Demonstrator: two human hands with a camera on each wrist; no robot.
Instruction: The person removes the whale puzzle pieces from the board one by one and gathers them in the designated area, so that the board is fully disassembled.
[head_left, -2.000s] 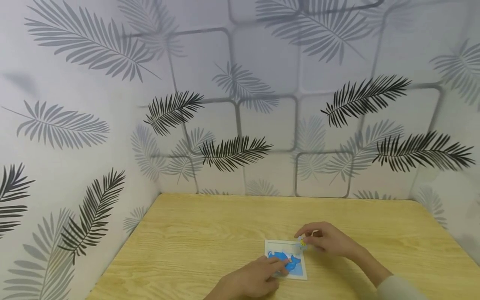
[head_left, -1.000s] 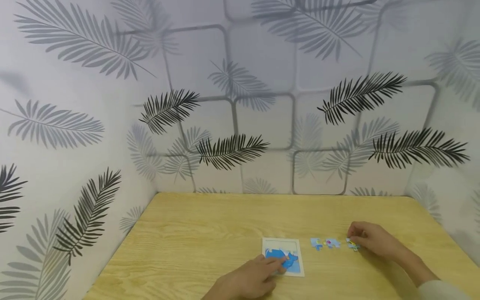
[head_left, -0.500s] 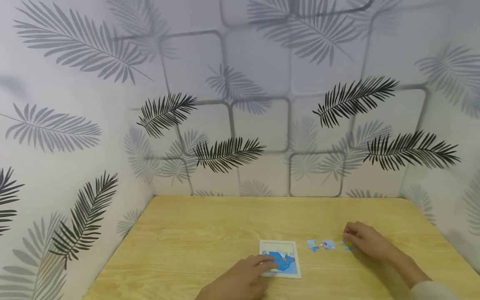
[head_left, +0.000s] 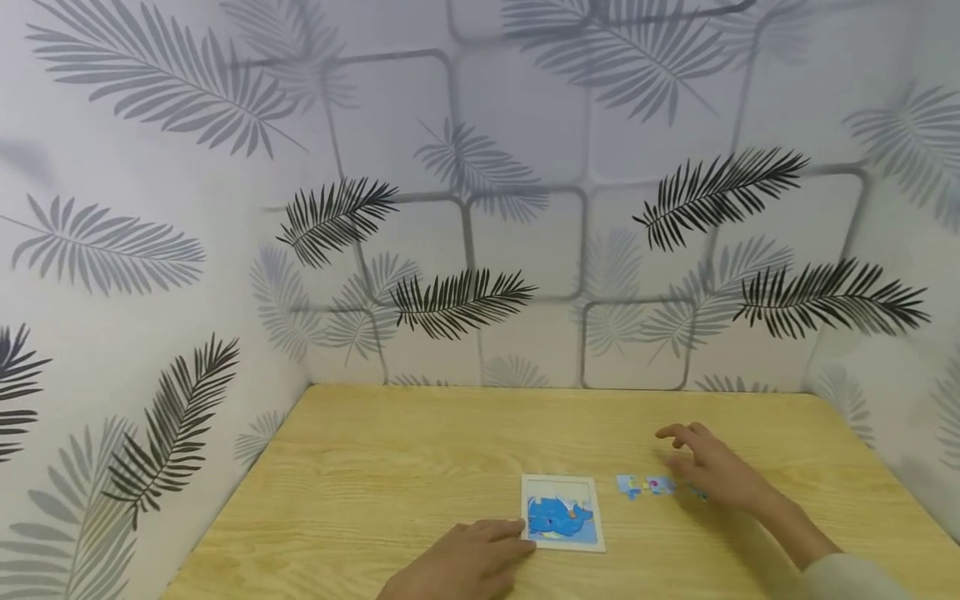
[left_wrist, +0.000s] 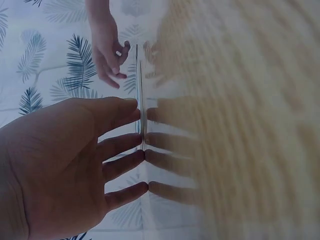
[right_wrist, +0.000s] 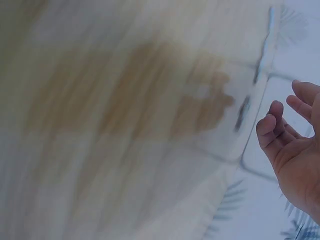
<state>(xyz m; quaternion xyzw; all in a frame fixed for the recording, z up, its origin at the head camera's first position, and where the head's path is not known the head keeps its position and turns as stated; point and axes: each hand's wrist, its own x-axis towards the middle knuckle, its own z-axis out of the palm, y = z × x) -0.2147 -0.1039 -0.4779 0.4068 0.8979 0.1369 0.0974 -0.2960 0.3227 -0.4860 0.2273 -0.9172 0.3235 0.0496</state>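
A square jigsaw puzzle tray (head_left: 601,533) with a white rim lies on the table, a blue whale (head_left: 558,518) pictured in it. My left hand (head_left: 465,557) has its fingertips at the tray's lower left edge. In the left wrist view, the fingers (left_wrist: 122,167) reach out straight to the tabletop beside the thin tray edge. To the right lie joined light blue puzzle pieces (head_left: 660,484). My right hand (head_left: 712,471) hovers over their right end with nothing in its fingers. It covers most of another piece (head_left: 700,492). Its fingers (right_wrist: 267,125) are loosely bent in the right wrist view.
The wood-grain table (head_left: 375,467) reaches back to a wall (head_left: 525,342) papered with feather leaves and grey squares. A second papered wall (head_left: 165,325) rises along the table's left side.
My right hand carried a puzzle piece right from the tray, set it beside the other pieces, released it and lifted. My left hand slid left off the whale to the tray's edge.
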